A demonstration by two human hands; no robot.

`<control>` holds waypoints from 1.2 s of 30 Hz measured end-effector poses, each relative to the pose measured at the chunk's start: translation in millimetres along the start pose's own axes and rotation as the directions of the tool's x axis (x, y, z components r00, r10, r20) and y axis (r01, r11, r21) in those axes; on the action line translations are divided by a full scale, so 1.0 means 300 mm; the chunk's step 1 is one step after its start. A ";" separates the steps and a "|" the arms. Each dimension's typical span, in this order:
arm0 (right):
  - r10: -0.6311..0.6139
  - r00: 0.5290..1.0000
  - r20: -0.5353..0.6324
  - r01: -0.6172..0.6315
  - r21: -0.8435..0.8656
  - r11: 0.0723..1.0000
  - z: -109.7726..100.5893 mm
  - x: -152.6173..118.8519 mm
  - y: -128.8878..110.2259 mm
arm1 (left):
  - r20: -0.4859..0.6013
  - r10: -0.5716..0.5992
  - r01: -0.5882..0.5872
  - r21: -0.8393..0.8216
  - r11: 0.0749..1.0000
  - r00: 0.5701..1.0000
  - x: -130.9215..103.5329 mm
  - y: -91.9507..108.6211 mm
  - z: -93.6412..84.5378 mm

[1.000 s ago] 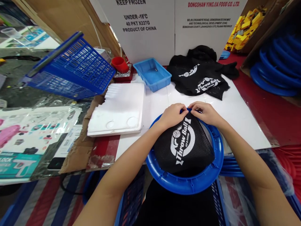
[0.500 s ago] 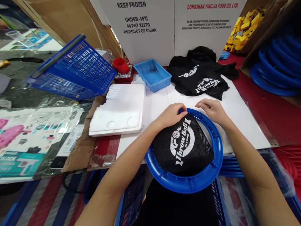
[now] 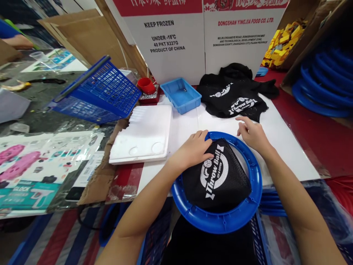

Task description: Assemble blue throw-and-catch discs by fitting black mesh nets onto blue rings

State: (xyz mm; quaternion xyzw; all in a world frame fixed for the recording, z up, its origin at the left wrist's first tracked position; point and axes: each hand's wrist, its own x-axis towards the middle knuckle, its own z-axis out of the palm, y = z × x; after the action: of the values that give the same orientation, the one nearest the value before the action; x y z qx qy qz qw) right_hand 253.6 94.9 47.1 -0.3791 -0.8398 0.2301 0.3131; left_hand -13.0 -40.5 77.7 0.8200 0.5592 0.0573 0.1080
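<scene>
A blue plastic ring (image 3: 256, 184) lies partly over the table's front edge, toward my body. Inside it sits black mesh fabric (image 3: 237, 176) printed "Throw Ball", covering much of the opening and leaving a gap at the right. My left hand (image 3: 196, 147) is closed on the ring's upper left rim, its thumb over the fabric. Just off the upper right rim, my right hand (image 3: 250, 134) has its index finger stretched out and apart from the thumb. Nothing shows between them; its palm is hidden.
Beyond the ring are more black printed fabrics (image 3: 234, 92), a light blue tray (image 3: 182, 99) and a red cup (image 3: 146, 85). White foam (image 3: 146, 136) and a tilted blue basket (image 3: 102, 92) stand left. Blue rings (image 3: 325, 81) are stacked right; white cartons (image 3: 176, 59) close the back.
My right hand has moved slightly right, its index and thumb parting from a near pinch. My left hand has shifted from fingertips at the top rim to a fuller grip. The view has tilted up.
</scene>
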 end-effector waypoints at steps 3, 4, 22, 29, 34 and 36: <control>-0.019 0.999 -0.028 0.021 0.083 0.996 -0.009 -0.003 -0.020 | -0.019 0.072 -0.073 -0.059 0.996 0.997 0.031 0.030 0.040; -0.064 0.998 0.001 0.063 0.130 0.989 -0.017 -0.004 -0.029 | -0.025 0.111 -0.113 -0.085 0.990 0.993 0.041 0.036 0.050; -0.326 0.836 0.442 0.246 0.231 0.941 0.004 -0.022 -0.032 | 0.033 0.038 -0.015 -0.521 0.853 0.999 0.042 -0.080 -0.031; -0.295 0.873 0.388 0.179 0.308 0.934 0.013 -0.008 -0.057 | 0.026 -0.071 0.070 -0.656 0.752 0.997 0.046 -0.114 -0.040; -0.238 0.914 0.327 0.134 0.311 0.941 0.017 -0.003 -0.057 | 0.032 -0.058 0.065 -0.651 0.756 0.998 0.043 -0.137 -0.054; -0.235 0.921 0.312 0.138 0.305 0.942 0.016 -0.002 -0.054 | 0.029 -0.061 0.065 -0.635 0.770 0.998 0.042 -0.142 -0.057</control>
State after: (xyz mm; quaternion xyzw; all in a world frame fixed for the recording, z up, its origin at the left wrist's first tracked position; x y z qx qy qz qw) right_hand 242.4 83.9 53.7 -0.2031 -0.8734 0.3767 0.2323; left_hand -50.4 -12.0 83.5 0.7164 0.5339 0.2364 0.3820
